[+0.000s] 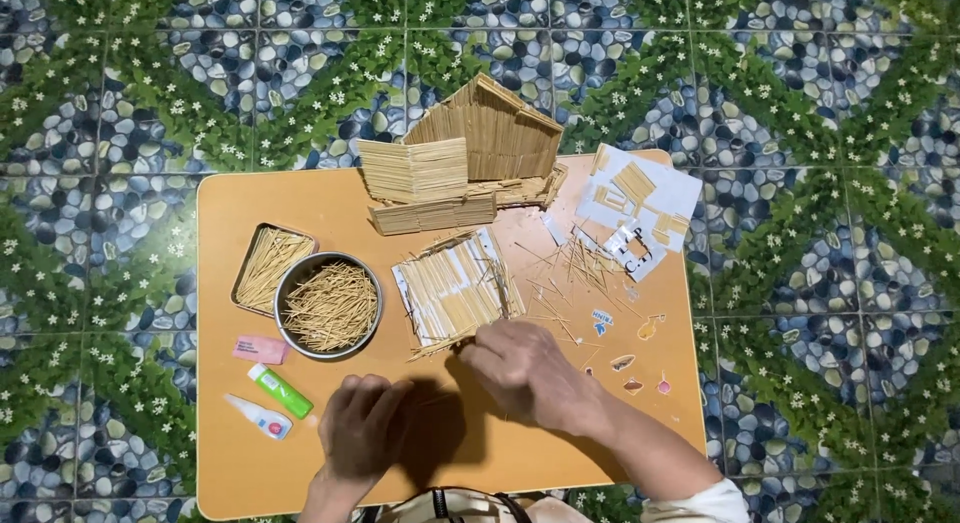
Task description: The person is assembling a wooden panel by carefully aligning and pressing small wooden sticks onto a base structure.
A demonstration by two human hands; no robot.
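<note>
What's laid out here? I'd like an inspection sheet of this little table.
Surface: low orange table, mostly covered.
Job's things: stick panel under the right hand; stick house behind it.
Clutter: round bowl and tin of sticks, loose sticks, paper sheets, glue tubes, pink eraser.
Fingers: right hand touches the panel's edge; left hand rests on the table.
Cables: nothing seen.
Surroundings: pebble-and-leaf patterned floor.

Single head-worn camera, looking almost straight down from well above. The whole orange worktop (450,453) fits in frame, patterned floor (820,183) on all sides. Both hands sit near the bottom edge; no second view available.
</note>
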